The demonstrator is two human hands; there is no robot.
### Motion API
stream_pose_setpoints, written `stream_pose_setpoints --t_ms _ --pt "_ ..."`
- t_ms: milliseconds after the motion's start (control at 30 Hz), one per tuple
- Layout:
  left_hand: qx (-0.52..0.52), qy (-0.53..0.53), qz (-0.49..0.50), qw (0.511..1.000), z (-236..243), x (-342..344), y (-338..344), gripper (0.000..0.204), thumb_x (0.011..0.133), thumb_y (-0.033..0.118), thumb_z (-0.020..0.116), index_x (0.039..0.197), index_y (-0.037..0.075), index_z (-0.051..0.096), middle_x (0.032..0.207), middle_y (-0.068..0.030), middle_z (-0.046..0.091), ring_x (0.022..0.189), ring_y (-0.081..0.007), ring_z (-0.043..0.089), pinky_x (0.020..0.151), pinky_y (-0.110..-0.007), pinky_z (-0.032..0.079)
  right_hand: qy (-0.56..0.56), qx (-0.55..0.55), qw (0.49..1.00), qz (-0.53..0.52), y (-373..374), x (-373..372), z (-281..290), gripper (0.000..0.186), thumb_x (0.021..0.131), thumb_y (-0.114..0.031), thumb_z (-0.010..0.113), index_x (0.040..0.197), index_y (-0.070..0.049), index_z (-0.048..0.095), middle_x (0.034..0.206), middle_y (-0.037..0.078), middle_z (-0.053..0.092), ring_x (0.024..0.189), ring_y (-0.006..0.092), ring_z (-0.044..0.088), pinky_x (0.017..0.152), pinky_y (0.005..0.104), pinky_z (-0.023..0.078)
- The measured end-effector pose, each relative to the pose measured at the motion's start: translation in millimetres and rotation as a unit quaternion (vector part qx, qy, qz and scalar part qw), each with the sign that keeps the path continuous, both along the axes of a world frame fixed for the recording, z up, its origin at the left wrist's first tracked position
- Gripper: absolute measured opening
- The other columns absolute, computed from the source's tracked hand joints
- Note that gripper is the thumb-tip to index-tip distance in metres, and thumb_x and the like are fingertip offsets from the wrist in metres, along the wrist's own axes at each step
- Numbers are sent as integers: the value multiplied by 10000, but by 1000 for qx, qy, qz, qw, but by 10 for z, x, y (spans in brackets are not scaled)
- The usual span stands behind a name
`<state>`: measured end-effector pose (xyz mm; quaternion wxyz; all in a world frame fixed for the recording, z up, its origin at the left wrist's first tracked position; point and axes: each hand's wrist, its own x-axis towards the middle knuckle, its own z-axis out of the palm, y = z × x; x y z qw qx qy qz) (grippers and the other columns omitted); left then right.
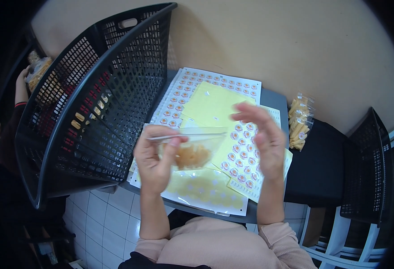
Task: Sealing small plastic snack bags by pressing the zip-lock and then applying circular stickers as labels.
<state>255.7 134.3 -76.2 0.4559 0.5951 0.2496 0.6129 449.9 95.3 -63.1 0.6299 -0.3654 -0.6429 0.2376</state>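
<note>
My left hand (156,159) grips a small clear zip-top bag (192,154) with light brown pieces of food inside, by the end near its zip strip. My right hand (262,139) is raised just right of the bag, open with curved fingers apart and nothing visible in it. Under both hands are overlapping sheets of round orange-and-white stickers (239,150) and pale yellow backing sheets (206,98), on a grey tabletop (275,98).
A large black perforated basket (94,112) stands at the left, another (365,166) at the right. Several bags of yellow stick snacks (301,123) lie on a black surface (318,175). Another person's hand (22,80) touches a bag (40,71) at far left.
</note>
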Motion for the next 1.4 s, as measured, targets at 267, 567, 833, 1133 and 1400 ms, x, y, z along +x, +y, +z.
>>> stream_pose_setpoints --t_ms 267,567,833,1133,1400 --pt "-69 -93 -86 990 -166 -392 218 216 812 204 441 667 67 359 514 26 295 376 -34 266 353 -164 235 -251 -228 863 -376 -417 990 -744 457 711 -173 651 1100 2 487 1074 147 520 989 259 512 837 341 389" --pt "-173 88 -224 955 -44 -237 134 431 900 382 232 973 3 425 575 -75 541 403 -29 297 411 -177 222 -307 -424 789 -322 -397 1107 -1120 743 606 -252 726 1216 -6 379 1196 158 427 1138 284 380 968 392 247" --pt "-123 121 -260 950 -36 -289 169 360 890 286 270 1044 -13 400 705 -148 601 396 -11 273 397 -162 214 -345 -336 813 -327 -312 1155 -1312 823 592 -316 731 1251 -15 341 1223 156 404 1149 277 370 995 402 204" --pt "-115 96 -285 947 -84 -309 175 429 886 348 263 1052 -24 399 707 -149 603 384 -22 283 382 -160 217 -346 -365 801 -324 -203 1040 -1200 777 586 -285 743 1231 -38 387 1111 127 472 1086 262 415 978 380 234" --pt "-174 175 -308 919 -62 -268 142 395 897 314 262 991 -11 466 632 -120 604 353 -32 313 365 -173 269 -289 -210 900 -250 180 553 -1220 377 639 -175 703 966 -24 592 1011 107 537 926 264 521 812 344 413"
